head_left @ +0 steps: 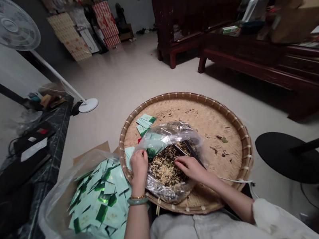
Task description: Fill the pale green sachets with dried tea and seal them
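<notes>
Speckled dried leaf-and-grain mix [165, 167] lies heaped inside a clear plastic bag [176, 131], directly beneath my 2 hands, and the bag rests on a round woven bamboo tray [218, 120]. My left hand [139, 167] pinches the bag's upper edge with its fingers bunched together, apparently to keep the mouth open. My right hand [190, 169] lies curled over the mix, just beside a slim black tool [193, 153], possibly tongs; I cannot tell whether those fingers grip anything. Beyond my fingertips, a small stack of green-and-white paper sachets [144, 122] sits on the tray within easy reach. Left of my left hand, a large clear bag of loose green-and-white sachets [96, 202] slumps over flattened brown cardboard [90, 152]. A pale green jade bangle [137, 201] circles my left wrist. Far left of my hands stands a white fan's round base [88, 105]; right of them sits a round black stand base [289, 157]. Neither blocks my hands.
</notes>
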A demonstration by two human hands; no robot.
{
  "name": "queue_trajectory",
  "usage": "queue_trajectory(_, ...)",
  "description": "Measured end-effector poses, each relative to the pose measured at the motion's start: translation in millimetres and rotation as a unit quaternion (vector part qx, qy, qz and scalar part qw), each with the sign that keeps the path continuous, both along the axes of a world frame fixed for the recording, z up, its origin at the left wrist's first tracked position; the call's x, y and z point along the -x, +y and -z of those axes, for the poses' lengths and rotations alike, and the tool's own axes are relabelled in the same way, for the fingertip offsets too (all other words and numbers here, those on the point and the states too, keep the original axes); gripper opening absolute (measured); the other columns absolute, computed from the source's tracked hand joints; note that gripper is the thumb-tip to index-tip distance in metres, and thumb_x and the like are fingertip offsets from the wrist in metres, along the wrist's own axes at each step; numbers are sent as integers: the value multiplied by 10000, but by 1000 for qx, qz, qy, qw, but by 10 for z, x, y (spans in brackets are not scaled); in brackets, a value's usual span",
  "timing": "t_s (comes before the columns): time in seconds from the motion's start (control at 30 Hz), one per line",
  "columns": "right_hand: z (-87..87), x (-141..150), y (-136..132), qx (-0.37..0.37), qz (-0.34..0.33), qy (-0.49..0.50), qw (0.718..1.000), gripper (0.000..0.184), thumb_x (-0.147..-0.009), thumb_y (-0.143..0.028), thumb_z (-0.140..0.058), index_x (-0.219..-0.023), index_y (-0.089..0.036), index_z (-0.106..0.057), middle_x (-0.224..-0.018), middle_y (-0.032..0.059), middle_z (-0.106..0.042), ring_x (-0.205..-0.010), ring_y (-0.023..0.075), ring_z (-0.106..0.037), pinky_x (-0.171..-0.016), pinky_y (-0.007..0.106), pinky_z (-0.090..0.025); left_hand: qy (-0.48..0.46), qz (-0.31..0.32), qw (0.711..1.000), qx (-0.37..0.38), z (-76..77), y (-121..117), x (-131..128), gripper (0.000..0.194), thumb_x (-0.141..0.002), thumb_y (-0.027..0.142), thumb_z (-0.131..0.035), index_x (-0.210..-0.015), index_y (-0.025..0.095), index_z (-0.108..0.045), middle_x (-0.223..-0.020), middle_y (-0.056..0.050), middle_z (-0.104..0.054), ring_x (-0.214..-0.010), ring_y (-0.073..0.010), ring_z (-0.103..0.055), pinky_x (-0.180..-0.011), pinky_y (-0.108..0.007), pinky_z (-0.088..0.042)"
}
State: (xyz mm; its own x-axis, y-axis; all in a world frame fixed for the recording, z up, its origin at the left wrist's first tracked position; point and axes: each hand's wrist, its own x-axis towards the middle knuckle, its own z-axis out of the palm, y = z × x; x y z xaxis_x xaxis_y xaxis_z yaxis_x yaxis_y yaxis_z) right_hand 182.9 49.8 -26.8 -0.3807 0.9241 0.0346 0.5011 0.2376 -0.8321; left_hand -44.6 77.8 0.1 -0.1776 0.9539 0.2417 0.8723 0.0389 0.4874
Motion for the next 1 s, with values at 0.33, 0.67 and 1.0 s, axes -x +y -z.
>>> queue_trajectory(0.33, 5, 133, 112, 250, 141, 307, 907, 507, -757, -355, -603, -1229, -205, -496, -953, 66, -634, -772, 185, -628, -654, 334, -562, -130, 206, 964, -106, 122, -780, -581, 128, -806, 176, -555, -821, 203, -678, -1162, -114, -647, -1215, -277, -489, -987, -508, -422)
queue_trajectory(0.67, -159, 84, -51, 38, 61, 147, 986, 401, -795, -267, -577, -1191, -202, -582, -1085, 80, -654, -873, 203, -626, -778, 335, -518, -445, 42, 887, 117, 135, -777, -640, 281, -727, 310, -650, -957, 150, -677, -856, -93, -733, -801, -220, -688, -739, -321, -542)
queue_trajectory(1.0, -255, 29, -155, -239, 18, -44, 970, 400, -938, -251, -417, -1332, -212, -478, -1246, 112, -578, -1122, 221, -547, -960, 375, -462, -578, -33, 804, 136, 35, -797, -678, 350, -574, 339, -777, -828, 119, -679, -704, -73, -732, -668, -209, -691, -655, -308, -549)
